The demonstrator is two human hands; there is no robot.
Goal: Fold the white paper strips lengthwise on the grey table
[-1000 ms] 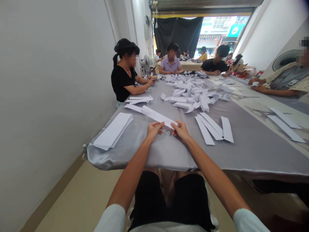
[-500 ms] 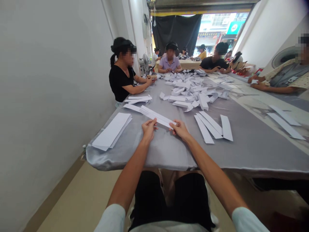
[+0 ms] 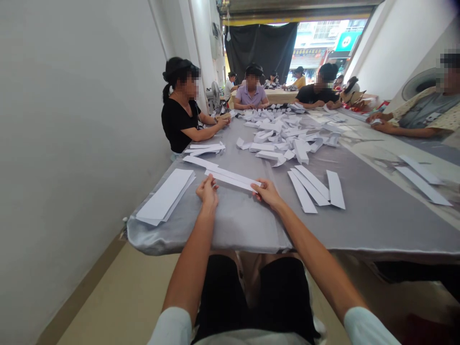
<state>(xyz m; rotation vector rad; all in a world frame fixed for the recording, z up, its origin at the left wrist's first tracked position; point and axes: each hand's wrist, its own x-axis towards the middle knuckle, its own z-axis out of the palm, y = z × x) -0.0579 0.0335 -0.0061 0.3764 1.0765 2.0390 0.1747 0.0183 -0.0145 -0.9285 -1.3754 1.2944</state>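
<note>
A long white paper strip [image 3: 233, 178] with a lengthwise crease is stretched between my two hands above the table. My left hand [image 3: 208, 190] pinches its left end between thumb and fingers. At the right end, my right hand [image 3: 266, 192] grips it, thumb on top. Just beyond the left end lies another white strip [image 3: 199, 162], partly overlapped by the held one. A stack of flat white paper [image 3: 167, 195] rests left of my left hand. Several folded strips [image 3: 314, 189] lie to the right of my right hand.
A grey cloth covers the table [image 3: 244, 225]. A large heap of folded white paper [image 3: 280, 134] spreads across its middle. One person [image 3: 181, 115] sits at the left side, others at the far end and right. A white wall [image 3: 79, 105] stands close on the left.
My left hand has slid left along the strip to its end, so my hands are farther apart. My right hand has stayed at the right end.
</note>
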